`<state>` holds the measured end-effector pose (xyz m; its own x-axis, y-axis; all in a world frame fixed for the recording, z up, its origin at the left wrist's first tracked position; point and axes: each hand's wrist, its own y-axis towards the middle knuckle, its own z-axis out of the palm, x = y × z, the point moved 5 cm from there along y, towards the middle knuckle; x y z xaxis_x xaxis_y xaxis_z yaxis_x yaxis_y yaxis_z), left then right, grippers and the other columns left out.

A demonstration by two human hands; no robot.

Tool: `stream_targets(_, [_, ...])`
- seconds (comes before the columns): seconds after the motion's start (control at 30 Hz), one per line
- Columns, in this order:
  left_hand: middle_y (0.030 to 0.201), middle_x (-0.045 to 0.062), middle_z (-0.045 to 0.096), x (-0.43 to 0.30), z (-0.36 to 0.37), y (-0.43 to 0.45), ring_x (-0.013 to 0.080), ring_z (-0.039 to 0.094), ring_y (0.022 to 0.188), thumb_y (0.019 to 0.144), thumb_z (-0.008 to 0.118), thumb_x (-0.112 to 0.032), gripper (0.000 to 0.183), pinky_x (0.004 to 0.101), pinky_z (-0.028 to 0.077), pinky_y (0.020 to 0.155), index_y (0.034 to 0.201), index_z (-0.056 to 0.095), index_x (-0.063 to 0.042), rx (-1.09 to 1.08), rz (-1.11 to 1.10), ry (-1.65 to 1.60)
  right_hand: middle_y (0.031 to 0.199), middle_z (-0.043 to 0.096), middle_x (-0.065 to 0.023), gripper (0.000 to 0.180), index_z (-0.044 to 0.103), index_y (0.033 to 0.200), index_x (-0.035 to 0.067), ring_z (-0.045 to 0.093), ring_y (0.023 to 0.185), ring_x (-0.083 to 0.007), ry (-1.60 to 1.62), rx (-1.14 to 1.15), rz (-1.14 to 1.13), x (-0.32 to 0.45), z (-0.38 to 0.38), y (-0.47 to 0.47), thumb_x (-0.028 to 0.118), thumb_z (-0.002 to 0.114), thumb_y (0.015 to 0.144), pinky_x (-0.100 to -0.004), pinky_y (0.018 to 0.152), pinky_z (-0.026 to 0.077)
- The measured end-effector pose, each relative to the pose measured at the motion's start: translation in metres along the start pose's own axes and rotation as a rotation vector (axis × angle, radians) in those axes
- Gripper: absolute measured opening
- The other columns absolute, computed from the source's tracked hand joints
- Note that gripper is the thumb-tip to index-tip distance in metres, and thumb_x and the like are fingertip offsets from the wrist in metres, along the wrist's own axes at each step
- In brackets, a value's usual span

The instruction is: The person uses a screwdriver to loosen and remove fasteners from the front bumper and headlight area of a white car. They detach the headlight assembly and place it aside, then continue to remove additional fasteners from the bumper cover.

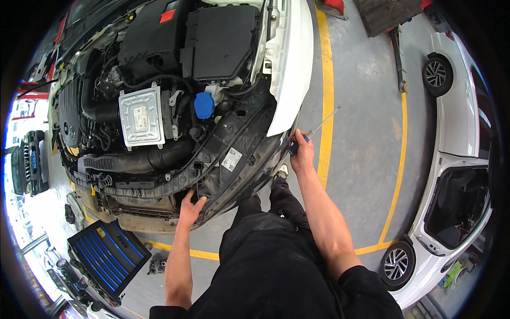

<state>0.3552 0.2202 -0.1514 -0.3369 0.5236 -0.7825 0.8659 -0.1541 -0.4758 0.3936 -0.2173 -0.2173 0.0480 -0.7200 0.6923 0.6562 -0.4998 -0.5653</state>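
Before me is the open front end of a car, its bumper cover off the front. My left hand (191, 208) rests at the inner end of the headlight housing (247, 159), thumb on top and fingertips partly hidden in the gap; I see no tool in it. At the housing's outer end, beside the white fender (293, 75), my right hand (303, 152) is closed around a screwdriver (323, 123), its blue handle mostly covered and its shaft pointing away to the upper right. A silver control unit (141, 116) and a blue reservoir cap (204, 105) lie farther inside the engine bay.
A tool cabinet with blue-edged drawers (109, 255) stands at the lower left, a small dark part (157, 266) on the floor beside it. A white car (456, 131) is parked on the right. A lift arm (398, 60) lies at the upper right.
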Motion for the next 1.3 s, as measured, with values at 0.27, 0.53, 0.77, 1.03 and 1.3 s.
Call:
stream_targets(0.27, [0.132, 0.023, 0.065, 0.012, 0.000, 0.002, 0.0253, 0.060, 0.122, 0.089, 0.077, -0.032, 0.068, 0.0355, 0.044, 0.107, 0.138, 0.055, 0.010, -0.004, 0.012, 0.001, 0.077, 0.059, -0.0005, 0.026, 0.058, 0.117, 0.007, 0.055, 0.066, -0.0092, -0.768, 0.080, -0.276, 0.152, 0.020, -0.058, 0.023, 0.069, 0.099, -0.0256, 0.055, 0.040])
stream_targets(0.53, [0.136, 0.026, 0.063, 0.015, 0.001, 0.002, 0.0308, 0.058, 0.129, 0.088, 0.079, -0.036, 0.072, 0.0381, 0.042, 0.111, 0.137, 0.055, 0.012, -0.014, -0.021, -0.040, 0.082, 0.064, -0.0109, 0.022, 0.064, 0.104, 0.002, 0.058, 0.069, -0.0225, -1.481, 0.616, -0.791, 0.264, 0.199, -0.157, 0.012, 0.074, 0.087, -0.0359, 0.067, 0.048])
stream_targets(0.77, [0.136, 0.026, 0.063, 0.002, 0.000, 0.001, 0.0317, 0.060, 0.128, 0.088, 0.080, -0.034, 0.070, 0.0383, 0.043, 0.110, 0.137, 0.056, 0.011, -0.029, -0.003, 0.021, 0.085, 0.068, -0.0182, 0.022, 0.070, 0.100, 0.000, 0.064, 0.075, -0.0349, -1.791, 0.786, -0.938, 0.240, 0.255, -0.145, 0.007, 0.071, 0.079, -0.0403, 0.071, 0.051])
stream_targets(1.03, [0.133, 0.025, 0.065, 0.002, -0.001, -0.001, 0.0306, 0.061, 0.126, 0.087, 0.080, -0.033, 0.069, 0.0379, 0.044, 0.109, 0.136, 0.057, 0.010, -0.028, 0.009, -0.032, 0.086, 0.068, -0.0203, 0.021, 0.070, 0.099, 0.000, 0.065, 0.081, -0.0403, -1.894, 0.833, -0.924, 0.224, 0.265, -0.131, 0.010, 0.068, 0.080, -0.0450, 0.075, 0.052])
stream_targets(1.3, [0.132, 0.025, 0.066, -0.002, -0.001, -0.002, 0.0295, 0.061, 0.124, 0.088, 0.079, -0.034, 0.069, 0.0380, 0.045, 0.108, 0.136, 0.057, 0.010, -0.032, 0.030, -0.022, 0.085, 0.070, -0.0208, 0.022, 0.071, 0.099, 0.000, 0.067, 0.081, -0.0408, -1.923, 0.829, -0.905, 0.219, 0.264, -0.120, 0.010, 0.068, 0.080, -0.0441, 0.077, 0.054])
